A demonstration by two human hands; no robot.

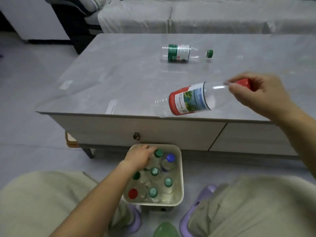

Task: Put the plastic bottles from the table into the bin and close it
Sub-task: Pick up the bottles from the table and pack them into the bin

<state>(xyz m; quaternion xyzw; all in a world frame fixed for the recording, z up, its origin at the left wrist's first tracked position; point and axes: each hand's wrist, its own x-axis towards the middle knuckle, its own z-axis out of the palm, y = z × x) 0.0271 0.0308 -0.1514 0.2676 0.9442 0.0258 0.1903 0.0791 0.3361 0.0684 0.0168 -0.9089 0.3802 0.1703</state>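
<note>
Single head-mounted wide-angle view, looking forward and steeply down. The table (119,79) fills the frame's centre, a sofa (205,16) runs along the top edge, and the bin (181,177) sits close below at lower centre, between the knees.

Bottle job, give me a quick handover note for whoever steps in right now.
Right hand: holds the red-capped bottle by its neck above the table's front edge.
Left hand: down in the bin, on a green-capped bottle.
Done: several bottles stand in the bin.
Left: bin the held bottle, then the green-labelled bottle lying on the table, then close the bin.
</note>
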